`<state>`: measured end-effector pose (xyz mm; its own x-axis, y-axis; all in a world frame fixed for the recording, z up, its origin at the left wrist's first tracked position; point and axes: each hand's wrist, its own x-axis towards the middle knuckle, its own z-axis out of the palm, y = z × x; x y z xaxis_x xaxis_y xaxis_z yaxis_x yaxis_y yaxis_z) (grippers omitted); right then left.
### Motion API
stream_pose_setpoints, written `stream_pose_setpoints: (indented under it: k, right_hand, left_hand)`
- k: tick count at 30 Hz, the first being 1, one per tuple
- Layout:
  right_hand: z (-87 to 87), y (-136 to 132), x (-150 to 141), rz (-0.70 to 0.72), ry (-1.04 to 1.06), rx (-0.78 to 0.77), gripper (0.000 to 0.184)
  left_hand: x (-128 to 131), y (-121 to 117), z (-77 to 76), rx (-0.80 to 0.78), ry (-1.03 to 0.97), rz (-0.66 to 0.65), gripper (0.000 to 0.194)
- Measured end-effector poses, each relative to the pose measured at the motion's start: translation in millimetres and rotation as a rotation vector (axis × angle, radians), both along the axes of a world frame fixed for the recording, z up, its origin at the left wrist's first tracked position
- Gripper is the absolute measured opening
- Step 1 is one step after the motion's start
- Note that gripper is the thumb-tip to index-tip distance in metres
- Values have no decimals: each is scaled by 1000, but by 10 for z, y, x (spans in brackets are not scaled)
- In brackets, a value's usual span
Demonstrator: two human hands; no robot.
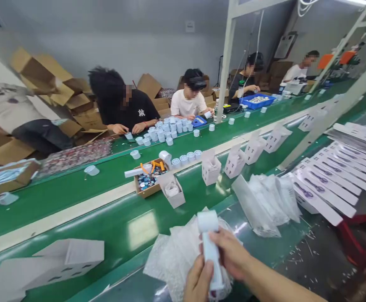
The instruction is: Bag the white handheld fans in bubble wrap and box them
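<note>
A pale blue device with a round, drum-like head and a long flat handle is held upright over the near edge of the line; its exact kind I cannot make out. My left hand is closed around the lower handle, thumb along its front. Higher up, my right hand grips the handle's right side just below the head. Under both hands lies a pile of clear bubble-wrap bags. Beyond them an open white box contains a whitish rounded item.
Several white boxes stand along the green conveyor. A cardboard tray holds small parts and orange-handled pliers. More bubble bags and flat printed cartons lie right. Co-workers sit opposite beside pale blue cups. A metal post rises between.
</note>
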<state>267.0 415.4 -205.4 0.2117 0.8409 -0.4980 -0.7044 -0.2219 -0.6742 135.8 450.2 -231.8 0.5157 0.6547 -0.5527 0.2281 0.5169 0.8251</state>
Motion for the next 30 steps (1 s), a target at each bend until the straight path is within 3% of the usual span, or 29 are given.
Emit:
stream_pose_setpoints:
  k: [3, 6, 9, 12, 16, 20, 22, 24, 27, 30]
  right_hand:
    - [200, -487, 723, -279, -63, -64, 48]
    - [338, -1127, 1387, -506, -104, -158, 53]
    - [362, -1720, 1799, -561, -71, -264, 57]
    - [266, -2136, 1944, -485, -33, -310, 55]
    - [56, -2312, 1889, -214, 34, -216, 65]
    - [-85, -2015, 1751, -8, 108, -108, 109]
    - [-102, -1777, 1698, 51, 128, -77, 115]
    - [-89, -1572, 1669, 98, 153, -61, 99]
    - [-48, -1414, 1655, 160, 145, -94, 61]
    - [-12, -1407, 1643, 205, 98, -173, 41]
  left_hand:
    - [829, -151, -79, 72, -45, -236, 60]
    - [1506, -308, -289, 476, 105, -457, 28]
    - [2002, -512, -566, 790, 223, -665, 50]
    - [2257, -617, -789, 896, 304, -707, 33]
    - [2300, -533, -830, 906, 311, -713, 26]
    - [2149, -420, -537, 899, 266, -737, 19]
    - [2025, -382, -335, 802, 157, -764, 16]
    - [1881, -337, -155, 598, 49, -756, 16]
    - [1657, -253, 24, 322, 107, -533, 17]
    - [1451, -214, 131, 321, 246, -362, 18]
